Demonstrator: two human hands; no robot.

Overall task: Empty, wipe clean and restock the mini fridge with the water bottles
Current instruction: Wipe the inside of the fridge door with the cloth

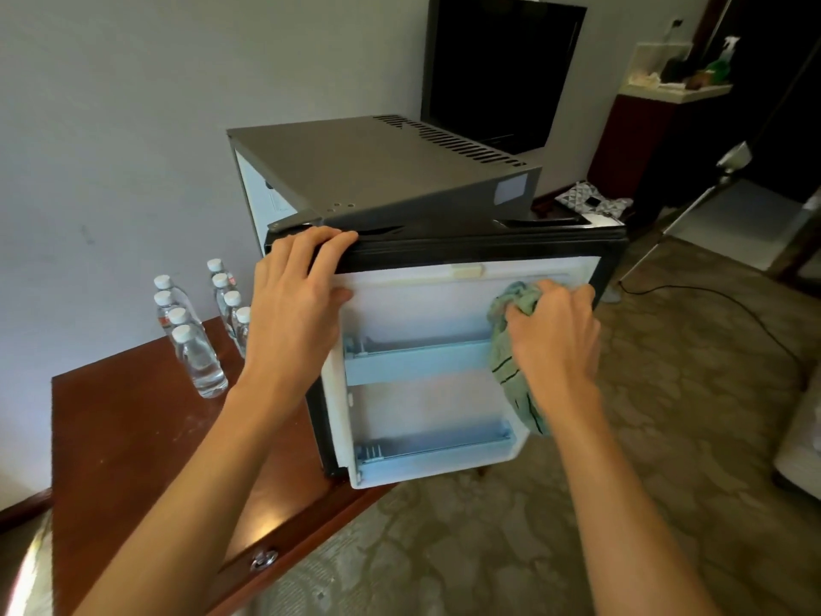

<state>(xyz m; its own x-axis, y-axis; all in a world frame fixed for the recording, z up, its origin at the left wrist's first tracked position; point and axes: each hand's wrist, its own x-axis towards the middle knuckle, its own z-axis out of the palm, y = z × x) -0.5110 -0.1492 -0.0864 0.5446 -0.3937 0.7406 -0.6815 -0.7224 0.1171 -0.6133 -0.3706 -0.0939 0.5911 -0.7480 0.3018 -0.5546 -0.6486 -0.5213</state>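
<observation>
My cloth (pixel 511 349) is pale green with thin dark stripes against the white fridge door (pixel 413 304), black-edged; beside it, white-capped clear bottles (pixel 197 353) on the reddish-brown tabletop (pixel 129 437)

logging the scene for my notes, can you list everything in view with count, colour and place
mini fridge: one, dark grey, on the desk
fridge door: one, white inside, open, two empty shelves
water bottles: eight, clear with white caps, on the desk left of the fridge
cloth: one, green, against the door's inner face
desk: one, reddish-brown wood
television: one, black, behind the fridge
left hand: gripping the door's top edge
right hand: pressing the cloth
</observation>
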